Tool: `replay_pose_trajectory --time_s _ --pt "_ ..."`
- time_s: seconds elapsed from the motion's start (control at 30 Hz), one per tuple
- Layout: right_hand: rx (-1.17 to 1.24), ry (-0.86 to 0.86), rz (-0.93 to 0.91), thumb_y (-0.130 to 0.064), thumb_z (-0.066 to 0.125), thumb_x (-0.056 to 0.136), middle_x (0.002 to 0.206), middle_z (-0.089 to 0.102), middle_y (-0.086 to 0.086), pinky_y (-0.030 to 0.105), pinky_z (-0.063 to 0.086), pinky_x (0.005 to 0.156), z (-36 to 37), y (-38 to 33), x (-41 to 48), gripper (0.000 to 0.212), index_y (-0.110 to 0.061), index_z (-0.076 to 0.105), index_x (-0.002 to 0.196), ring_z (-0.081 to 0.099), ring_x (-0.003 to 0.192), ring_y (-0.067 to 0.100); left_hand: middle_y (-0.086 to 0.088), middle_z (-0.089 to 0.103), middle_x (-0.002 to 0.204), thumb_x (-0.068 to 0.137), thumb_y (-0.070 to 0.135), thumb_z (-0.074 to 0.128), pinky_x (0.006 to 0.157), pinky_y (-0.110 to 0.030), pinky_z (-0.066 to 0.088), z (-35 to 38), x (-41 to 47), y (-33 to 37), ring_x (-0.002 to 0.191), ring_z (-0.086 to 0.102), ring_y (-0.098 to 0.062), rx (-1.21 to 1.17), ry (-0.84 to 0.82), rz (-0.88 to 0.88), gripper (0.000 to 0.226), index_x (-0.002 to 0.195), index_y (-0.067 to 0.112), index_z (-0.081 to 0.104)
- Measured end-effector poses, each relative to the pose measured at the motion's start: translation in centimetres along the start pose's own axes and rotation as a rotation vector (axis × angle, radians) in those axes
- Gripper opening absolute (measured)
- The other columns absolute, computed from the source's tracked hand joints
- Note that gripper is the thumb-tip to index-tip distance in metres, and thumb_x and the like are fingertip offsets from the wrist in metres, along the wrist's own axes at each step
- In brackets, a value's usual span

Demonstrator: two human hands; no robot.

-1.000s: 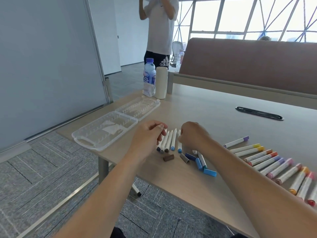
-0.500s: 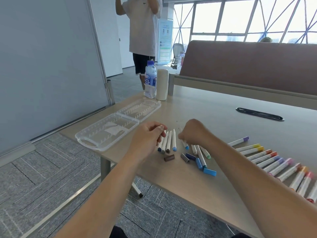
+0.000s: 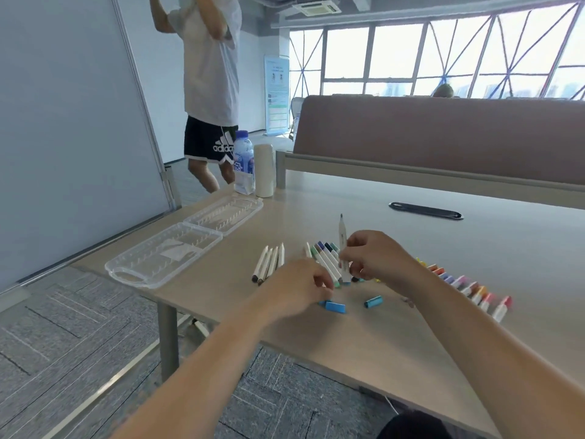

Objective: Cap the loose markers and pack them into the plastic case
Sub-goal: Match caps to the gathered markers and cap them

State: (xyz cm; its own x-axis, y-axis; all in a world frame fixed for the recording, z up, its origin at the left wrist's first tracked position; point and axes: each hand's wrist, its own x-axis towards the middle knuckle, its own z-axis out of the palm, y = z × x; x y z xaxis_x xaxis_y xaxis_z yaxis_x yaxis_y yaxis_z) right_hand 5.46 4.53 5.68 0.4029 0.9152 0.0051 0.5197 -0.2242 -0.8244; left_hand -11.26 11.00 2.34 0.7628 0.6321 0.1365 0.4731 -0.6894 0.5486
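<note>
My right hand (image 3: 376,258) is shut on an uncapped white marker (image 3: 342,239) and holds it upright, tip up, above the table. My left hand (image 3: 300,286) hovers low with curled fingers right over a blue cap (image 3: 335,307); whether it grips a cap is hidden. Another blue cap (image 3: 373,301) lies loose nearby. Several uncapped markers (image 3: 269,264) lie side by side to the left, and a fanned bunch of markers (image 3: 326,258) lies between my hands. A row of capped markers (image 3: 474,289) runs behind my right forearm. The clear plastic case (image 3: 164,255) lies open and empty at the table's left edge.
A water bottle (image 3: 243,166) and a white cylinder (image 3: 264,171) stand at the table's far left corner. A black cable slot (image 3: 425,211) sits in the tabletop further back. A person (image 3: 210,90) stands beyond the table. A brown partition (image 3: 443,137) borders the far side.
My right hand has picked one marker out of the pile and raised it upright. My left hand has moved right, from the uncapped markers to the blue caps.
</note>
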Motion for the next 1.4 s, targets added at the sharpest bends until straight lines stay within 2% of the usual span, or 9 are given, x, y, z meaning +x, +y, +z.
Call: replay_pose_trajectory --time_s 0.1,0.37,0.47,0.6,0.8,1.0,1.23,1.33,1.4 --pt "-0.003 0.018 -0.015 -0.010 0.064 0.084 0.069 0.065 0.010 0.025 0.043 0.050 -1.0 0.7 -1.1 0.004 -0.006 0.065 0.083 0.056 0.050 0.016 0.009 0.051 0.097 0.086 0.030 0.069 0.077 -0.025 0.040 1.0 0.0 0.8 0.090 0.049 -0.007 0.112 -0.057 0.036 0.008 0.093 0.027 0.071" --pt "-0.014 -0.006 -0.057 -0.010 0.064 0.086 0.078 0.070 0.013 0.026 0.044 0.052 -2.3 1.3 -3.0 0.002 -0.011 0.062 0.085 0.057 0.052 0.015 0.008 0.048 0.100 0.090 0.033 0.067 0.088 -0.026 0.037 2.6 -0.4 1.4 0.108 0.044 -0.011 0.274 -0.053 0.054 0.010 0.094 0.024 0.069" --pt "-0.003 -0.038 -0.102 -0.011 0.065 0.085 0.081 0.071 0.009 0.026 0.045 0.052 -2.5 1.3 -3.3 0.008 -0.013 0.061 0.092 0.056 0.052 0.014 0.011 0.052 0.085 0.093 0.024 0.064 0.067 -0.008 0.035 1.7 -0.5 2.3 0.082 0.051 -0.004 0.016 0.058 -0.003 0.005 0.092 0.019 0.066" --pt "-0.050 -0.099 -0.156 -0.018 0.066 0.088 0.079 0.072 -0.002 0.026 0.049 0.058 -2.3 1.0 -3.8 0.011 -0.021 0.061 0.097 0.053 0.051 0.009 0.008 0.067 0.072 0.095 0.011 0.060 0.047 -0.012 0.041 -0.4 -0.5 2.4 0.055 0.057 0.000 -0.518 0.237 -0.134 0.008 0.090 0.012 0.067" --pt "-0.123 -0.157 -0.185 -0.025 0.065 0.091 0.094 0.073 -0.004 0.012 0.045 0.052 -1.4 0.6 -3.7 0.008 -0.030 0.062 0.097 0.056 0.057 0.005 0.004 0.065 0.078 0.097 0.006 0.054 0.054 -0.014 0.038 -2.4 -0.5 1.8 0.060 0.045 -0.008 -0.621 0.344 -0.138 0.018 0.106 0.007 0.070" --pt "-0.184 -0.212 -0.191 -0.024 0.066 0.092 0.096 0.071 -0.003 0.009 0.042 0.051 -0.9 0.2 -3.6 0.011 -0.031 0.062 0.100 0.056 0.060 0.003 0.003 0.064 0.076 0.097 0.006 0.053 0.052 -0.016 0.038 -2.7 -0.6 1.4 0.062 0.044 -0.011 -0.645 0.345 -0.130 0.018 0.102 0.011 0.069" --pt "-0.218 -0.230 -0.176 -0.026 0.067 0.091 0.107 0.071 0.000 0.019 0.054 0.067 -1.0 0.1 -3.5 0.015 -0.028 0.065 0.105 0.066 0.081 0.013 0.003 0.064 0.077 0.095 0.011 0.059 0.051 -0.009 0.037 -3.2 -0.8 0.8 0.053 0.047 0.002 -0.517 0.338 -0.097 0.016 0.097 0.016 0.073" --pt "-0.219 -0.234 -0.164 -0.027 0.068 0.091 0.112 0.071 0.000 0.031 0.058 0.084 -1.1 0.1 -3.6 0.023 -0.025 0.069 0.113 0.068 0.094 0.017 -0.001 0.066 0.082 0.094 0.012 0.060 0.056 -0.008 0.038 -3.4 -0.9 1.0 0.064 0.051 -0.001 -0.444 0.297 -0.077 0.015 0.097 0.016 0.074" --pt "-0.232 -0.239 -0.171 -0.028 0.067 0.092 0.111 0.071 -0.003 0.031 0.058 0.085 -1.2 -0.1 -3.8 0.029 -0.021 0.070 0.120 0.067 0.092 0.013 0.004 0.068 0.085 0.094 0.011 0.061 0.062 -0.005 0.040 -3.3 -0.9 1.2 0.072 0.058 -0.003 -0.433 0.296 -0.074 0.015 0.099 0.017 0.073"
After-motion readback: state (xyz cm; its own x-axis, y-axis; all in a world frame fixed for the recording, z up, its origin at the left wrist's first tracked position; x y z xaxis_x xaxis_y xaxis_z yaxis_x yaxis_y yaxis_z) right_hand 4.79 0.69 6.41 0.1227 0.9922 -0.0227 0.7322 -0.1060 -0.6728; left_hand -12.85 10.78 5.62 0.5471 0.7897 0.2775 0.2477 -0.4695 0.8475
